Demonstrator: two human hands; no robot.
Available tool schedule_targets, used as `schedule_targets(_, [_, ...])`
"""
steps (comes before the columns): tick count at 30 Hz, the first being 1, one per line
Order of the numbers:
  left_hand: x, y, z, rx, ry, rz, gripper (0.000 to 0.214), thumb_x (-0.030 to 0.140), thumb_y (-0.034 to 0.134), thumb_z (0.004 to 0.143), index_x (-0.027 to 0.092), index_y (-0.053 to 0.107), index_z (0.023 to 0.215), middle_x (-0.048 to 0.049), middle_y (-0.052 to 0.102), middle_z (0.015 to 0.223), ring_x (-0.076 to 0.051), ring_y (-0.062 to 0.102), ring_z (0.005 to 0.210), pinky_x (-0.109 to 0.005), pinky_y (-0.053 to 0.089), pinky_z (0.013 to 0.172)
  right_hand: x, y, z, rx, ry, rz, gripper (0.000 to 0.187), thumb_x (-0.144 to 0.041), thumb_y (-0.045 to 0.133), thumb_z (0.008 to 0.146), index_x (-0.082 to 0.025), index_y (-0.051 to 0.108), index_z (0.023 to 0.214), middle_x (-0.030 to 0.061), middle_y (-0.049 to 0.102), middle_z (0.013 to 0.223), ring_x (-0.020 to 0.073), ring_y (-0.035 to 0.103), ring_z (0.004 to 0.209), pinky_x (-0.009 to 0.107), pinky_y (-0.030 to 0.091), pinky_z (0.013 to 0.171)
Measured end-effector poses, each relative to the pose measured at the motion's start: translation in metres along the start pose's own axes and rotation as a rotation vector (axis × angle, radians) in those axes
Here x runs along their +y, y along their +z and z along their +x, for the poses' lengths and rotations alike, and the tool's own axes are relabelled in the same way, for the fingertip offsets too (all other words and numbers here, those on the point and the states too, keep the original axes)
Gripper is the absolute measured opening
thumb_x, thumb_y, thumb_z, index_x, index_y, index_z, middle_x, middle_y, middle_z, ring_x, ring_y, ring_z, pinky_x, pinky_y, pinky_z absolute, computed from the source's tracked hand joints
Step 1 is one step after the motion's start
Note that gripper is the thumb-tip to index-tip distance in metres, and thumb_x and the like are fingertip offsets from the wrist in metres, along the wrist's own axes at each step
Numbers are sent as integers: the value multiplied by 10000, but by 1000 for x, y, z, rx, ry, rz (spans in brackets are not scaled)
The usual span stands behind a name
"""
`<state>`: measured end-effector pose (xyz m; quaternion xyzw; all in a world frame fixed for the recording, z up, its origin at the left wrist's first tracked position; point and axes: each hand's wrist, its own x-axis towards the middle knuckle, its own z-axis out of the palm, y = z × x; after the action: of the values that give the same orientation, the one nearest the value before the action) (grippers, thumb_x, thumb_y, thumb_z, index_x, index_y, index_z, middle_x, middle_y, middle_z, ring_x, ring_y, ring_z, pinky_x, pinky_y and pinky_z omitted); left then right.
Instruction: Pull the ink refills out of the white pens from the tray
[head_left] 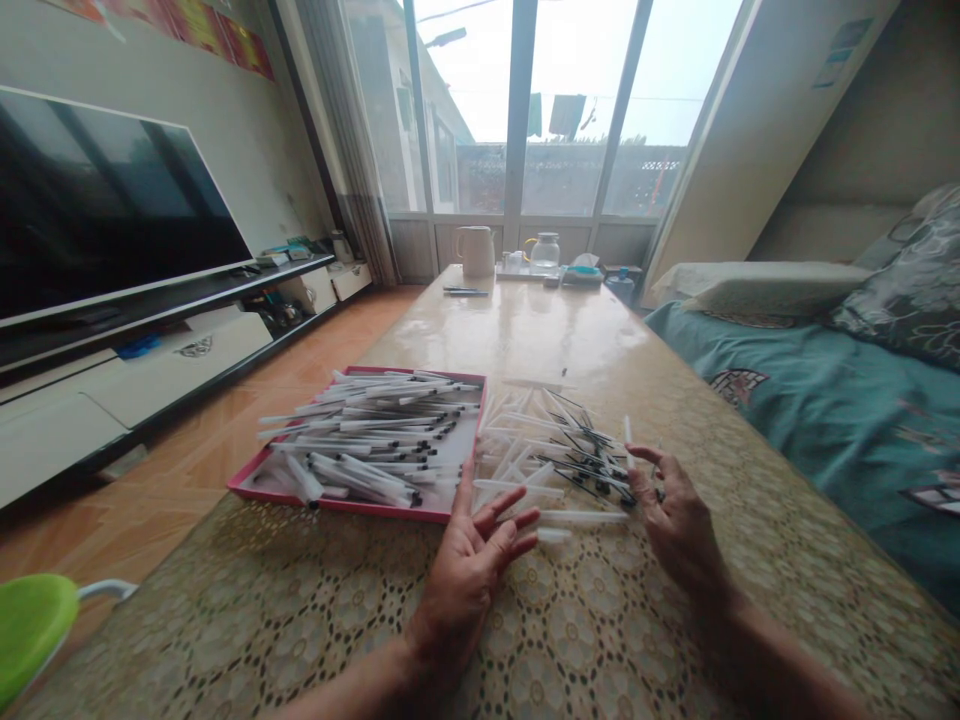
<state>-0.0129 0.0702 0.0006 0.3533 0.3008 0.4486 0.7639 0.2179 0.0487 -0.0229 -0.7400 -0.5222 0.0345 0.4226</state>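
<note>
A pink tray (pixel 247 484) on the table holds several assembled white pens (pixel 375 440). To its right lies a loose heap of clear pen barrels (pixel 517 440) and thin black refills (pixel 585 455). My left hand (pixel 472 560) hovers just in front of the tray's near right corner, fingers spread, nothing in it. My right hand (pixel 675 520) is beside the refills, fingers curled; a white pen part (pixel 628 432) sticks up by its fingertips, and I cannot tell whether the fingers grip it.
The long table (pixel 525 330) has a lace-patterned cover. A white jug (pixel 475 250), a glass teapot (pixel 545 250) and a pen stand at its far end. A teal sofa (pixel 825 400) lies on the right, a TV (pixel 97 210) on the left, a green object (pixel 30 625) at bottom left.
</note>
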Motion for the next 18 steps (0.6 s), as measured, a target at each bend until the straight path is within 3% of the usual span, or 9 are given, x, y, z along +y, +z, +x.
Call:
schedule_targets(3, [0, 1, -4, -41, 78, 124, 871, 189, 598, 791, 358, -13, 1390, -111, 501, 1278, -241, 558, 1066, -400, 457, 866, 1, 1, -3, 58, -49, -58, 327, -395, 406, 858, -186, 539, 1072, 106, 582, 1027, 258, 553, 911, 371, 446, 726])
schedule_targets(6, [7, 4, -15, -111, 158, 460, 544, 202, 535, 815, 304, 335, 1310, -94, 521, 1250, -235, 544, 1067, -379, 462, 859, 1, 1, -5, 91, -81, -69, 301, -383, 429, 840, -187, 562, 1026, 96, 587, 977, 250, 561, 870, 355, 453, 703])
schedule_targets(8, [17, 6, -27, -260, 188, 818, 423, 158, 544, 776, 259, 494, 1184, -84, 573, 1169, -228, 562, 1010, -351, 473, 822, 0, 0, -6, 83, -96, -60, 282, -370, 446, 829, -189, 564, 1010, 92, 588, 967, 244, 561, 857, 333, 458, 666])
schedule_targets(11, [39, 8, -42, -576, 203, 1287, 496, 109, 617, 660, 251, 534, 1128, -59, 628, 1040, -226, 589, 891, -323, 481, 743, -3, -2, -8, 61, -100, -49, 262, -358, 464, 819, -194, 562, 996, 88, 589, 963, 237, 561, 839, 300, 452, 595])
schedule_targets(12, [47, 7, -44, -628, 208, 1399, 477, 111, 623, 650, 251, 546, 1099, -50, 635, 1004, -222, 592, 860, -316, 477, 723, -4, -2, -8, 54, -98, -46, 255, -356, 464, 818, -195, 563, 989, 86, 590, 958, 235, 560, 832, 296, 448, 582])
schedule_targets(14, [66, 1, -42, -580, 244, 1574, 321, 125, 575, 703, 241, 573, 1002, -38, 631, 948, -207, 584, 828, -302, 460, 701, -5, -3, -9, 39, -94, -40, 241, -352, 459, 820, -198, 565, 973, 82, 593, 943, 231, 559, 818, 293, 444, 574])
schedule_targets(16, [85, -11, -29, -416, 304, 1696, 183, 117, 468, 778, 215, 574, 889, -36, 612, 897, -190, 565, 813, -297, 436, 702, -5, -3, -9, 25, -87, -26, 228, -349, 457, 821, -203, 566, 958, 78, 595, 939, 226, 558, 810, 286, 440, 562])
schedule_targets(18, [102, -29, -10, -248, 331, 1828, 173, 117, 408, 808, 185, 566, 821, -52, 598, 859, -194, 550, 811, -307, 421, 713, -4, -2, -9, 15, -77, -17, 228, -352, 461, 819, -206, 565, 960, 76, 593, 948, 224, 556, 814, 279, 437, 550])
